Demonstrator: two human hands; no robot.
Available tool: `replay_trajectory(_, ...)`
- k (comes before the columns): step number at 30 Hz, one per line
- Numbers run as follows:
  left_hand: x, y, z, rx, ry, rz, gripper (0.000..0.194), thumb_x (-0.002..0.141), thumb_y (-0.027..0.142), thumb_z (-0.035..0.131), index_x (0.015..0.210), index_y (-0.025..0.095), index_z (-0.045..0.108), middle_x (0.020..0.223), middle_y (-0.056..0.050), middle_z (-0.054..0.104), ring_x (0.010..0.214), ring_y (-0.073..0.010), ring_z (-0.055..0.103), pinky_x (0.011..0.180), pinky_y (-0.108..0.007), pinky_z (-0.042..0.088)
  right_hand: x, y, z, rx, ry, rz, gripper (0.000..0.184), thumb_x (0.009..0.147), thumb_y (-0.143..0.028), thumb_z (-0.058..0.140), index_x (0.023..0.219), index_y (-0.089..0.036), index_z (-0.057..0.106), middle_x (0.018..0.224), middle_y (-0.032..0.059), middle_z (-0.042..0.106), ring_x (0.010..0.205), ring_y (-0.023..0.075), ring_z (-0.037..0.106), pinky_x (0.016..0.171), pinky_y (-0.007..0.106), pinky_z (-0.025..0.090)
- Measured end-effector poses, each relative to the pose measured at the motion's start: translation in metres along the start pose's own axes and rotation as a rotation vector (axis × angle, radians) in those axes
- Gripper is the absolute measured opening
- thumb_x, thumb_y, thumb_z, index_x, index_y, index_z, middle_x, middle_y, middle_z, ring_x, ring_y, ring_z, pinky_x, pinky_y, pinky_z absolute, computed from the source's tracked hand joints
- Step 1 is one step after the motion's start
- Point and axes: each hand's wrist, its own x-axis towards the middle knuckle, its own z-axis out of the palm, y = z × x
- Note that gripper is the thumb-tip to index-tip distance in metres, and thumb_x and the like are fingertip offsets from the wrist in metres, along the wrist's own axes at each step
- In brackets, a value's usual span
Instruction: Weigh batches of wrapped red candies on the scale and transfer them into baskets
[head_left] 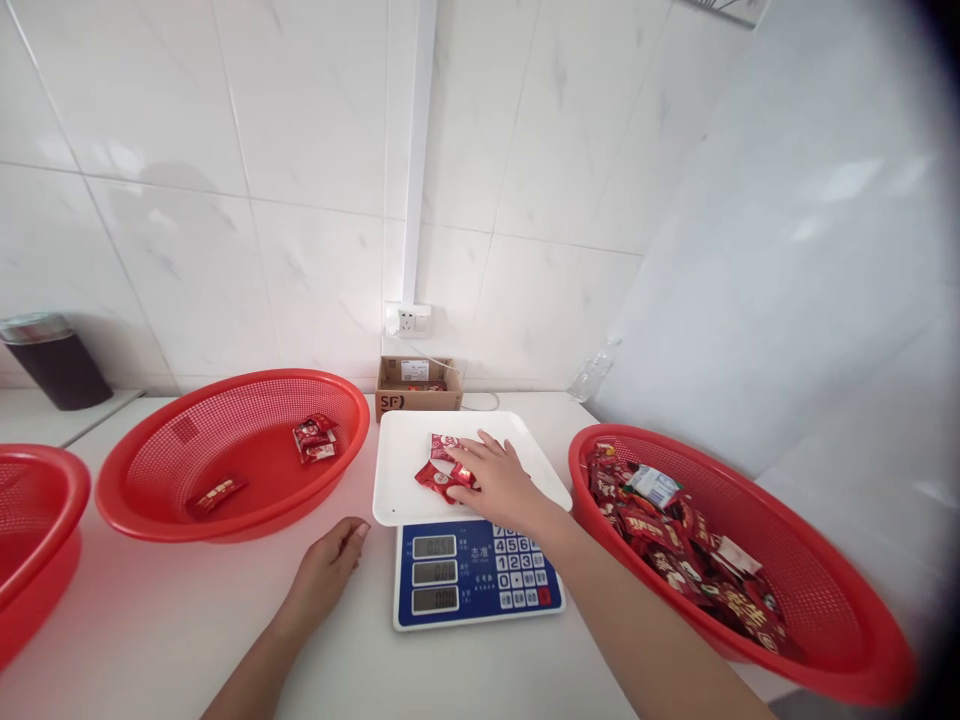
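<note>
My right hand (pixel 499 485) is over the white weighing tray (pixel 405 500), its fingers spread across several small red snack packets (pixel 435 480) and touching them. Part of the packets is hidden beneath the fingers. Under the tray is the digital scale (pixel 480 610), with a blue panel, number keys and three displays; the top display seems to read about 0.058. My left hand (pixel 326 560) rests on the table left of the scale, fingers curled in and thumb against them, nothing visible inside.
A red basket (pixel 840 610) heaped with packets stands right. Another red basket (pixel 232 525) holds a few packets at left, beside a partly visible red basket (pixel 45 470). Behind the scale are a cardboard box (pixel 420 402), a wall socket (pixel 407 320) and a clear bottle (pixel 592 375). A dark tumbler (pixel 56 365) stands far left.
</note>
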Motion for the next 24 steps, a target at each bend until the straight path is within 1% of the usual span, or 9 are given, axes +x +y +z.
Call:
replay_trajectory(3, 0.000, 0.000, 0.000, 0.007, 0.010, 0.011, 0.040, 0.076, 0.059, 0.038, 0.086, 0.023, 0.054, 0.063, 0.002, 0.048, 0.063, -0.0164, 0.049, 0.061, -0.027, 0.041, 0.009, -0.006, 0.002, -0.022, -0.013, -0.046, 0.065, 0.075, -0.057, 0.050, 0.133, -0.031, 0.037, 0.143, 0.0029, 0.031, 0.134, 0.0333, 0.007, 0.102, 0.058, 0.001)
replay_trajectory(9, -0.001, 0.002, 0.000, -0.026, 0.013, 0.007, 0.041, 0.075, 0.059, 0.039, 0.084, 0.022, 0.055, 0.062, 0.003, 0.046, 0.062, -0.0156, 0.048, 0.059, -0.026, 0.042, 0.020, -0.005, -0.001, -0.018, 0.007, -0.050, 0.056, 0.076, -0.058, 0.048, 0.126, -0.033, 0.048, 0.139, 0.0038, 0.039, 0.133, 0.0352, 0.010, 0.099, 0.064, 0.002)
replay_trajectory(12, 0.000, 0.001, 0.000, -0.025, 0.017, 0.020, 0.040, 0.075, 0.058, 0.039, 0.084, 0.023, 0.055, 0.063, 0.003, 0.048, 0.062, -0.0152, 0.049, 0.059, -0.025, 0.042, 0.004, 0.000, -0.009, 0.046, 0.207, -0.005, 0.051, 0.079, -0.055, 0.046, 0.122, -0.028, 0.052, 0.134, 0.0053, 0.046, 0.132, 0.0321, 0.018, 0.102, 0.060, 0.009)
replay_trajectory(14, 0.001, -0.001, 0.000, -0.011, 0.016, 0.027, 0.039, 0.076, 0.057, 0.039, 0.084, 0.023, 0.056, 0.062, 0.003, 0.049, 0.061, -0.0151, 0.049, 0.058, -0.025, 0.042, -0.019, 0.005, -0.011, 0.139, 0.399, 0.027, 0.042, 0.083, -0.048, 0.044, 0.116, -0.025, 0.056, 0.126, 0.0061, 0.053, 0.128, 0.0279, 0.030, 0.103, 0.052, 0.021)
replay_trajectory(16, 0.002, -0.003, 0.000, 0.007, 0.018, 0.037, 0.037, 0.077, 0.055, 0.039, 0.084, 0.023, 0.056, 0.060, 0.003, 0.048, 0.060, -0.0149, 0.049, 0.057, -0.025, 0.041, -0.048, 0.011, -0.005, 0.269, 0.569, 0.052, 0.033, 0.085, -0.040, 0.044, 0.110, -0.023, 0.058, 0.117, 0.0067, 0.059, 0.118, 0.0234, 0.044, 0.098, 0.043, 0.035)
replay_trajectory(18, 0.003, -0.005, 0.001, 0.029, 0.027, 0.048, 0.036, 0.078, 0.054, 0.039, 0.084, 0.023, 0.056, 0.059, 0.004, 0.047, 0.059, -0.0148, 0.049, 0.058, -0.025, 0.040, -0.082, 0.016, 0.008, 0.379, 0.651, 0.063, 0.025, 0.084, -0.036, 0.047, 0.102, -0.022, 0.060, 0.105, 0.0064, 0.064, 0.102, 0.0204, 0.056, 0.088, 0.036, 0.043)
replay_trajectory(19, 0.004, -0.006, 0.001, 0.038, 0.031, 0.055, 0.036, 0.078, 0.054, 0.039, 0.084, 0.023, 0.056, 0.059, 0.004, 0.047, 0.060, -0.0148, 0.049, 0.058, -0.025, 0.040, -0.098, 0.018, 0.018, 0.425, 0.654, 0.067, 0.022, 0.084, -0.034, 0.048, 0.097, -0.022, 0.061, 0.098, 0.0058, 0.066, 0.095, 0.0192, 0.059, 0.084, 0.033, 0.046)
replay_trajectory(21, 0.004, -0.007, 0.001, 0.050, 0.034, 0.054, 0.036, 0.078, 0.054, 0.040, 0.085, 0.023, 0.056, 0.061, 0.004, 0.049, 0.061, -0.0148, 0.050, 0.060, -0.025, 0.041, -0.127, 0.017, 0.039, 0.527, 0.563, 0.078, 0.019, 0.083, -0.033, 0.049, 0.091, -0.021, 0.062, 0.084, 0.0043, 0.067, 0.080, 0.0169, 0.062, 0.073, 0.028, 0.049)
replay_trajectory(24, 0.003, -0.007, 0.001, 0.053, 0.032, 0.032, 0.037, 0.078, 0.055, 0.039, 0.087, 0.023, 0.056, 0.064, 0.003, 0.051, 0.064, -0.0147, 0.051, 0.062, -0.025, 0.042, -0.154, 0.007, 0.069, 0.668, 0.256, 0.136, 0.020, 0.082, -0.032, 0.048, 0.085, -0.020, 0.063, 0.073, 0.0023, 0.066, 0.066, 0.0140, 0.061, 0.061, 0.023, 0.048)
